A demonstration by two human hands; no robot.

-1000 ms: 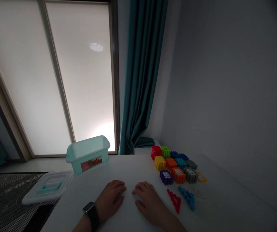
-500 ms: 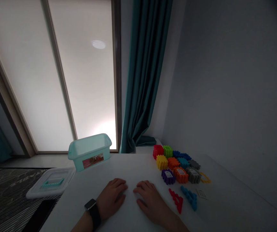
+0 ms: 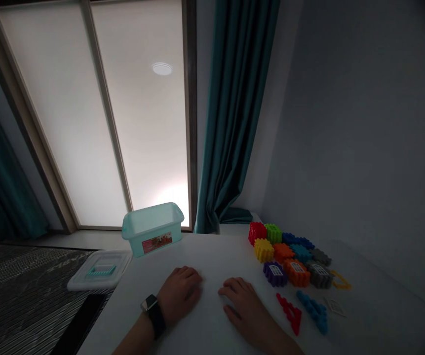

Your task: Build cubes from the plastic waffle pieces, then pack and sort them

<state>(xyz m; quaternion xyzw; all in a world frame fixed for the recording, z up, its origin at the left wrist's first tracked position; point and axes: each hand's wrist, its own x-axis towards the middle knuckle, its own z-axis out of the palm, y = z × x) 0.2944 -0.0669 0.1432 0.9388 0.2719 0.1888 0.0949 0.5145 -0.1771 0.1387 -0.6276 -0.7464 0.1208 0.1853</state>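
Note:
My left hand [image 3: 180,292], with a dark watch [image 3: 153,314] on its wrist, rests palm down on the white table [image 3: 205,256]. Its fingers are slightly bent and grip nothing. To the right, my right hand [image 3: 245,306] also lies on the tabletop, fingers apart and holding nothing. Nearest to it are a red triangular toy piece [image 3: 289,314] and a blue triangular one [image 3: 313,311]. Behind these sit several notched plastic blocks, among them a purple block [image 3: 275,274] with a white window, an orange block [image 3: 297,272] and a yellow block [image 3: 263,250].
A mint plastic bin [image 3: 153,230] stands at the table's far left corner. Left of the table lies a clear lid [image 3: 99,270] with a teal handle. A white window piece [image 3: 334,307] and a yellow frame [image 3: 341,280] lie at right. A teal curtain [image 3: 236,123] hangs behind.
The whole view has shifted, so the table, bin and blocks appear further right. Both hands stay on the table with little change in pose.

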